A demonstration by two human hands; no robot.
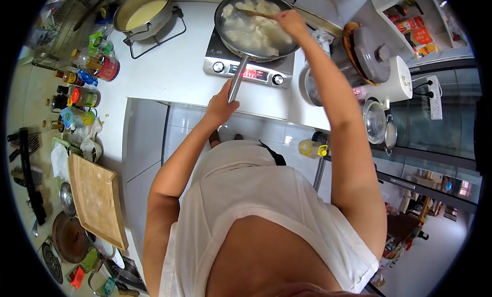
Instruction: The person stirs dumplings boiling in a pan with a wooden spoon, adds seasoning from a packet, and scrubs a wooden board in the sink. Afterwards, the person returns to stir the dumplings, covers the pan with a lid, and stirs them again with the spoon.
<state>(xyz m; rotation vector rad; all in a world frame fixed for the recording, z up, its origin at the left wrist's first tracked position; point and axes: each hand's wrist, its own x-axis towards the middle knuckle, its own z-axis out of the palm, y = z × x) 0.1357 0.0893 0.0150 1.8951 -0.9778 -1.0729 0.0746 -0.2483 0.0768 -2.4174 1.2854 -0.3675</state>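
A dark frying pan (219, 28) sits on the induction cooker (215, 61), filled with pale dumplings (251, 38) in cloudy liquid. My left hand (222, 103) is closed around the end of the pan's metal handle (239, 76). Over the pan's far right side, my right hand (291, 23) grips a wooden spatula or spoon (259, 14). Its working end dips among the dumplings, so I cannot make out its exact shape. Red figures glow on the cooker's front panel between two knobs.
A pot of pale yellow liquid (146, 15) stands on a metal stand to the left. Bottles and jars (87, 97) line the left counter, near a floury wooden board (95, 199). Right of the cooker are a lidded grey pot (371, 53) and a glass lid (375, 121).
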